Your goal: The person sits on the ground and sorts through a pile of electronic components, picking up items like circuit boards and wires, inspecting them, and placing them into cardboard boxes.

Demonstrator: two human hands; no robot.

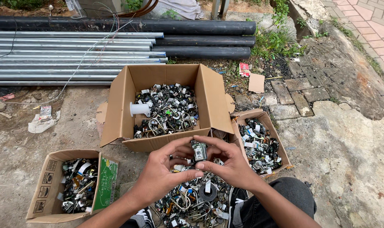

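Left hand (160, 171) and right hand (230, 162), fingers curled, together grasp a small circuit board (199, 150).

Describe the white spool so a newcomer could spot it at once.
Find the biggest open carton, in front of the pipes. The spool lies at the left edge of its scrap heap: the only plain white, smooth piece among dark parts.

The circuit board (199, 151) is green with silver parts. Behind it, the big box (209, 93) is plain brown cardboard holding black and silver scrap. Left of it, the small box (106, 182) shows a green flap. Beyond, pipes (74, 55) are silver and black.
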